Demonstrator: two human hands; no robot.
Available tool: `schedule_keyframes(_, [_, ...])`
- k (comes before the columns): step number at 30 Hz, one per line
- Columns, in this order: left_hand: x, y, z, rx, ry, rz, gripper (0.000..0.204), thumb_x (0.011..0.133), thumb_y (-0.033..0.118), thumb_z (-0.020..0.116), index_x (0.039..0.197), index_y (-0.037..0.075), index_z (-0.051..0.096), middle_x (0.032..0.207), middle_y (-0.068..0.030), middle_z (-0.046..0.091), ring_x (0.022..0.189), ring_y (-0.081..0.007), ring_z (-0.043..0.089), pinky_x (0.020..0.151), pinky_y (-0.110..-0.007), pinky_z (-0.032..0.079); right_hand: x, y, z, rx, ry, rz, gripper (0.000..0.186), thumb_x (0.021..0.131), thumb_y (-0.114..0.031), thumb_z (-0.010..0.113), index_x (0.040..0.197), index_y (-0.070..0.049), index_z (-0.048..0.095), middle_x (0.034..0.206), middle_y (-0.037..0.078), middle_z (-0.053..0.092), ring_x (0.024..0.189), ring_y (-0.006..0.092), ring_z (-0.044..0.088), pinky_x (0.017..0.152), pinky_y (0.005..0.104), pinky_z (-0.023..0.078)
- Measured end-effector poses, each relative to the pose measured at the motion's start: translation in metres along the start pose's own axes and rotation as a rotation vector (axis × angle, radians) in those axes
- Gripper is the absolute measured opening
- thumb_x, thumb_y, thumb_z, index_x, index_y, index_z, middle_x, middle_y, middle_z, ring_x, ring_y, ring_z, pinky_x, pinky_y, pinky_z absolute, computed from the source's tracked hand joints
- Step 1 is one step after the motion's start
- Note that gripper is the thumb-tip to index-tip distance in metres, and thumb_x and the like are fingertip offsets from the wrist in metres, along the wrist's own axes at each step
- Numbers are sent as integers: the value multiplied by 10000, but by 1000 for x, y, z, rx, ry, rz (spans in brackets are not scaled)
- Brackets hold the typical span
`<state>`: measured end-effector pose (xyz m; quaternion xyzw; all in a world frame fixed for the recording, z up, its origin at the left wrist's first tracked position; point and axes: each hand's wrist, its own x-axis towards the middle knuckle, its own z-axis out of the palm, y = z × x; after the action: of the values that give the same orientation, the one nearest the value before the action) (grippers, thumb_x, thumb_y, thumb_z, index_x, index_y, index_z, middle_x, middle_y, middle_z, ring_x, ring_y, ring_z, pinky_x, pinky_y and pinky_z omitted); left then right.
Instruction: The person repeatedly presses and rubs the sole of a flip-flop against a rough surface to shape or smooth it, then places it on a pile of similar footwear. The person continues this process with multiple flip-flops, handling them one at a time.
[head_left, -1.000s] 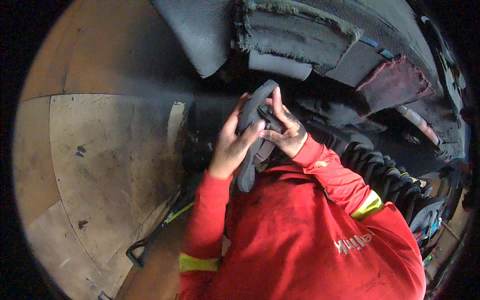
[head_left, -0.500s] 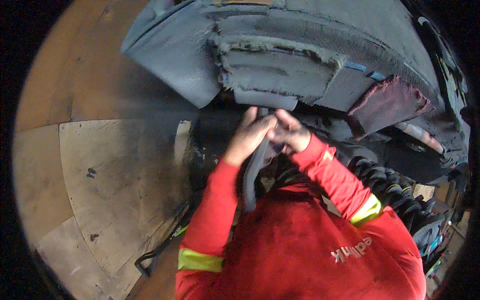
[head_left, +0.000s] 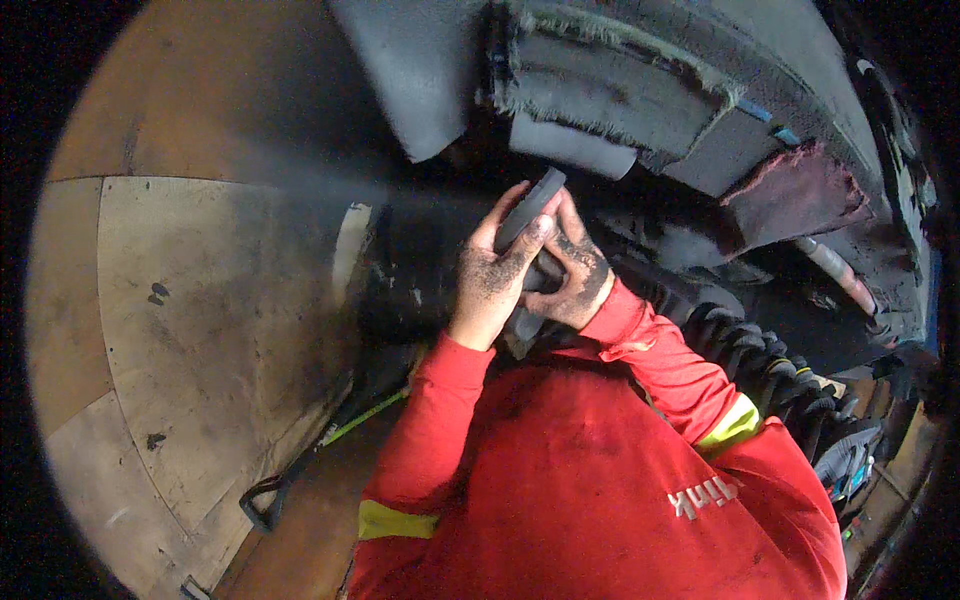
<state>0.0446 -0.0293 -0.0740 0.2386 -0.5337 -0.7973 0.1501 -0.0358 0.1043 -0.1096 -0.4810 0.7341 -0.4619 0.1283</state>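
Note:
A dark grey, flexible-looking strip (head_left: pixel 528 208) is held between both of my hands, its upper end tilted up and to the right. My left hand (head_left: pixel 489 277) is closed round its left side, with the thumb toward the middle. Against the right side, my right hand (head_left: pixel 577 272) grips the strip lower down, fingers bent and close to the left thumb. Black dust covers parts of both hands. My fingers hide the strip's middle, and a grey piece shows below them, perhaps its lower part.
Ahead stands a large dark machine-like bench with a frayed grey cloth (head_left: pixel 610 90), a pale roll (head_left: pixel 572 148) and a dark red cloth (head_left: pixel 795 197) on its edge. A stack of black rings (head_left: pixel 745 345) lies to the right. Stained boards (head_left: pixel 220 320) cover the left side.
The strip hung down toward my chest before; now it points up between my hands. My view has shifted, and the bench edge sits higher and further right.

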Motion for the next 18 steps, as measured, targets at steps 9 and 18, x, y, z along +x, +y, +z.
schedule_keyframes(9, [17,41,-5,560,-30,68,438,906,135,625,1315,-14,571,1099,-168,714,973,-158,667,845,-306,511,24,-26,-15,790,-178,385,1163,686,8,847,1595,-104,130,1230,50,601,1076,140,555,949,258,475])
schedule_keyframes(18, [13,31,10,424,-22,17,486,880,120,605,1345,-10,546,997,-81,684,847,-106,601,769,-285,506,23,-13,-28,809,-250,319,1206,751,34,811,1598,-167,-24,1230,6,566,1036,115,566,888,270,508])
